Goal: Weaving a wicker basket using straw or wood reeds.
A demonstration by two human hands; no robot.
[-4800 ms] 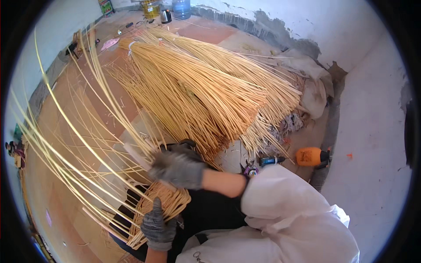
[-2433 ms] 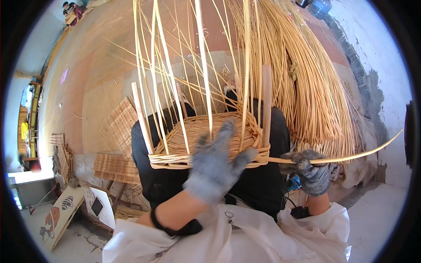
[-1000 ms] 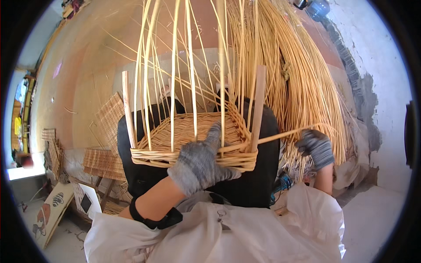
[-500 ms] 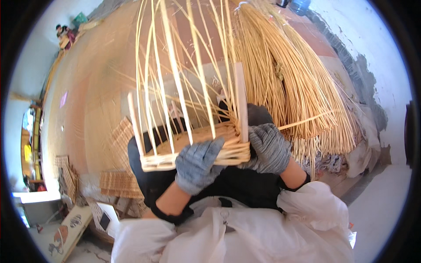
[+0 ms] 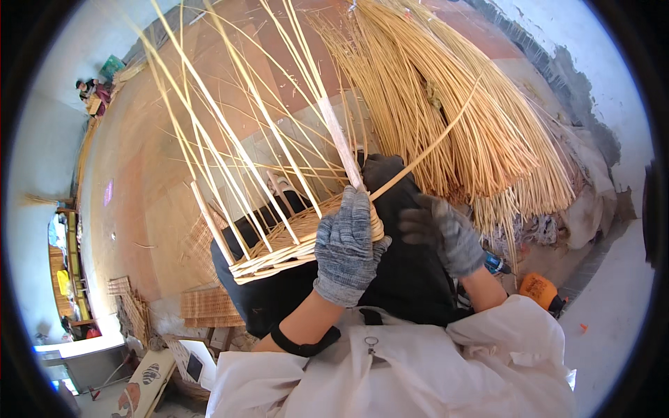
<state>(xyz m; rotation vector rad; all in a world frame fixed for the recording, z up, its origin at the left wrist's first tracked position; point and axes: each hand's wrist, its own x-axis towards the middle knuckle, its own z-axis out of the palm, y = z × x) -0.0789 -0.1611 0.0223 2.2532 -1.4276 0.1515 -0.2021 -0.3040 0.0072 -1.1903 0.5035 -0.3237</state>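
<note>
A partly woven wicker basket rests tilted over my lap, its tall pale stakes fanning upward. Flat wooden posts rise at its corners, among them the right one. In a grey knitted glove, my left hand is closed around the right end of the woven band, below that post. A loose willow rod sticks out from this corner, up and to the right. My right hand, gloved alike, is off the basket to the right; motion smears its fingers.
Large bundles of willow rods lie at the right. Near my right elbow are a teal power tool and an orange object. Woven panels and a board lie at the left. A person sits far off, upper left.
The basket has turned and its stakes lean left. My left hand has moved right along the band to the corner. My right hand has let go, and the loose rod now points more steeply upward.
</note>
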